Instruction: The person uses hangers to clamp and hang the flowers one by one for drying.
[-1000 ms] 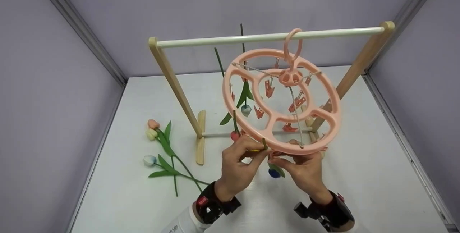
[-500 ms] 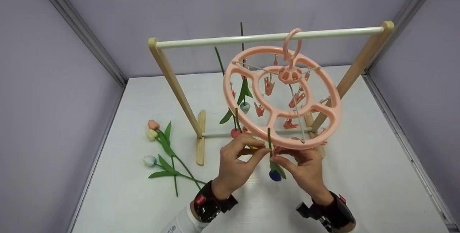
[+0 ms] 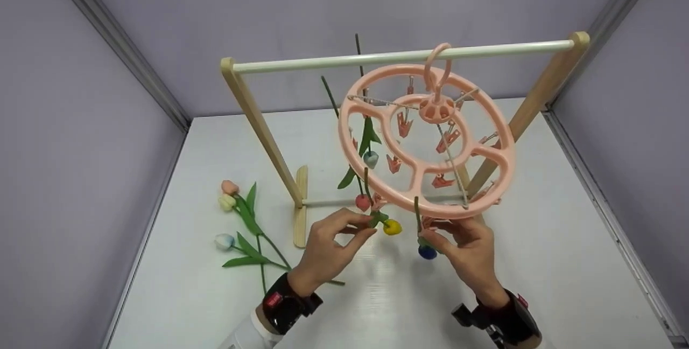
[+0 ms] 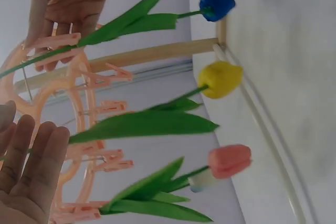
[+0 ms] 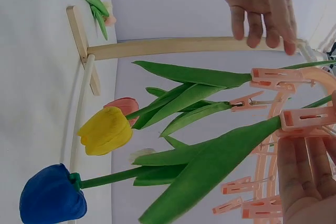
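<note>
Tulips hung head-down from the pink round peg hanger [image 3: 425, 139], each clipped by its stem so that the flower pointed at the white table [image 3: 215, 139]; that explains why both hands worked just under the near rim. The right hand [image 3: 468, 246] had its fingers at the peg [image 5: 307, 117] that gripped the stem of the blue tulip [image 3: 427, 252], with the stem's top poking up past the rim; whether the fingertips squeezed the peg or merely rested against it could not be told from any view. The left hand [image 3: 328, 246] stood a little apart from the flowers, fingers loosely straightened and holding nothing, its fingertips near the leaves of the yellow tulip [image 3: 392, 227], which hung just beside the blue one. A red tulip [image 3: 363, 202] and a pale one [image 3: 370, 159] hung farther back on the same side. The hanger's hook sat over the white rail of the wooden rack [image 3: 258, 117], tilting the ring toward the person. Spare tulips [image 3: 237, 220], pink, cream and pale blue, lay on the table left of the rack's foot, well apart from the hands. Empty pegs dangled inside the ring, and the hanging leaves crowded the space between the two hands, partly screening the pegs.
</note>
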